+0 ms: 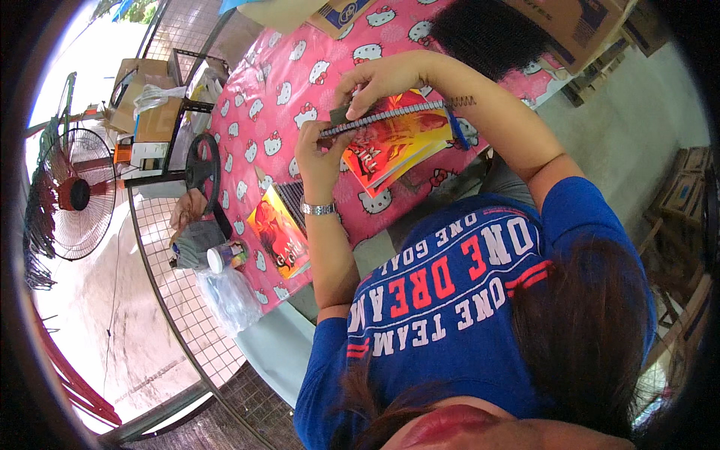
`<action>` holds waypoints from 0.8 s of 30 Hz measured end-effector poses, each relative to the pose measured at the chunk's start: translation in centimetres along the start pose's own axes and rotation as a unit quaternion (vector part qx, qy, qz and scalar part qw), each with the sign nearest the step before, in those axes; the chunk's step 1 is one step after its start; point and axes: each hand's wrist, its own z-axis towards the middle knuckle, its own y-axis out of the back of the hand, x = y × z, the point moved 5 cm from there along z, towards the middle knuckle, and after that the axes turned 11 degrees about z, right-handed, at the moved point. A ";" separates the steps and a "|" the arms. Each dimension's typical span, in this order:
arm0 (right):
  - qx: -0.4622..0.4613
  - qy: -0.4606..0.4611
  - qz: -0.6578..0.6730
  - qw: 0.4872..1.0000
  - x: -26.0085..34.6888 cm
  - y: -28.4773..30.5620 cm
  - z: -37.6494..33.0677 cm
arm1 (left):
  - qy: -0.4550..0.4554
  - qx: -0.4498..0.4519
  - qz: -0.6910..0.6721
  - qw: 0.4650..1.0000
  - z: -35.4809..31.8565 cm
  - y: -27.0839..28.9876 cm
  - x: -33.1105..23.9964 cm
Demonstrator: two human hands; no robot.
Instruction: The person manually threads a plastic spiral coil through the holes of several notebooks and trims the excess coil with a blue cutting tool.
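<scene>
Both forearms rose from the lower edge, bent at the elbow, the left hand (319, 154) with a metal watch band at its wrist and its fingers curled shut, while the right hand (379, 79) arched just above them, fingertips pinched together pointing down.

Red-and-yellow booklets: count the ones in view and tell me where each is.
2. One booklet is held up between the left hand and right hand; another booklet lies on the pink tablecloth near the table edge. More may be hidden.
</scene>
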 end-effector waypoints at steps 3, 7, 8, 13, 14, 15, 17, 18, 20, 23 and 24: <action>-0.006 0.050 0.179 0.983 0.1 -0.2 -0.6 | 0.050 0.011 -0.081 0.995 -0.2 -0.7 0.8; -0.206 0.066 -0.271 0.938 -1.8 4.9 -0.7 | 0.048 -0.038 -0.034 0.998 -0.2 -0.6 0.7; -0.429 -0.053 -0.515 0.740 -1.7 7.3 -3.0 | 0.049 -0.068 -0.017 0.996 -0.5 -0.4 0.1; -0.643 -0.303 -0.361 0.604 -3.8 15.9 -17.6 | 0.058 -0.163 0.013 0.985 -1.2 -1.5 -1.0; -0.652 -0.310 -0.305 0.621 -3.4 15.8 -18.5 | 0.041 -0.169 0.029 0.984 -1.2 -1.5 -1.5; -0.680 -0.269 -0.354 0.583 -2.2 15.4 -18.6 | 0.023 -0.174 0.045 0.983 -1.0 -1.6 -2.1; -0.688 0.074 -0.375 0.617 2.3 12.4 -16.9 | 0.031 -0.181 0.018 0.983 -0.4 -2.3 -2.8; -0.557 0.018 -0.480 0.678 3.0 9.1 -12.1 | 0.040 -0.187 0.014 0.981 -0.6 -2.3 -2.9; -0.225 -0.010 -0.618 0.753 3.8 1.0 -4.0 | 0.058 -0.182 -0.043 0.981 -0.7 -2.4 -3.4; -0.254 0.027 -0.605 0.754 1.0 -0.7 -2.7 | 0.039 -0.170 -0.058 0.983 -0.3 -2.9 -3.5; -0.240 0.005 -0.595 0.767 1.5 -0.5 -2.5 | 0.034 -0.170 -0.046 0.984 -0.4 -2.9 -3.0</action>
